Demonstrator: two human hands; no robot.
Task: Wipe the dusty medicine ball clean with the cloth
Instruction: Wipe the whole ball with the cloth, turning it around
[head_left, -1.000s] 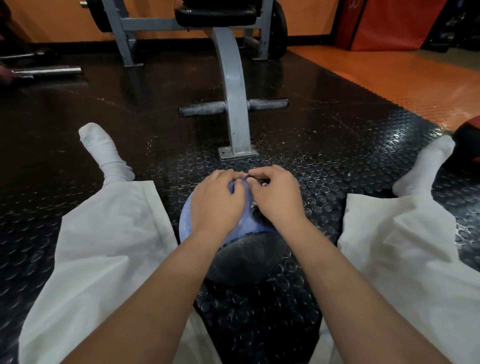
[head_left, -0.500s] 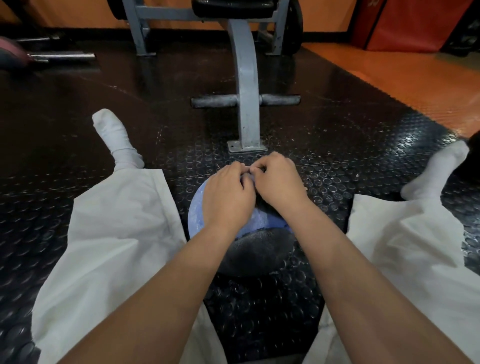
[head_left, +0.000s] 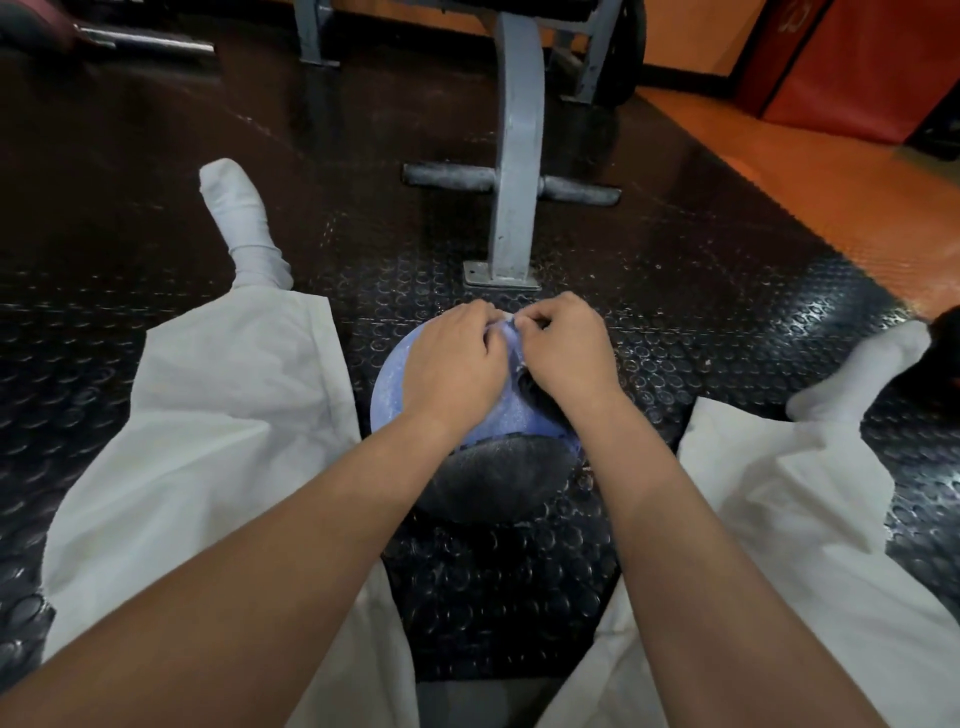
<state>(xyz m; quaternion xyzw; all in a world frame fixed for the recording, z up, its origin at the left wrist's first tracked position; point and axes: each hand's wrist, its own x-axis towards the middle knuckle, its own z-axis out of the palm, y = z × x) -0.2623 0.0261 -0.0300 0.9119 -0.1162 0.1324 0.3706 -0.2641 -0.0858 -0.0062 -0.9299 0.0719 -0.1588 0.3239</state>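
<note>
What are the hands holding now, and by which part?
Both the left hand and the right hand pinch the blue cloth at a bunched fold on top of the medicine ball.

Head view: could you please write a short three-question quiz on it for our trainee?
1. True or false: the cloth lies draped over the ball.
2. What do the left hand and right hand pinch? A) a brush B) the cloth C) a bottle
3. Fill in: the ball's bare near side looks ___.
Key: 1 true; 2 B; 3 dusty.
</note>
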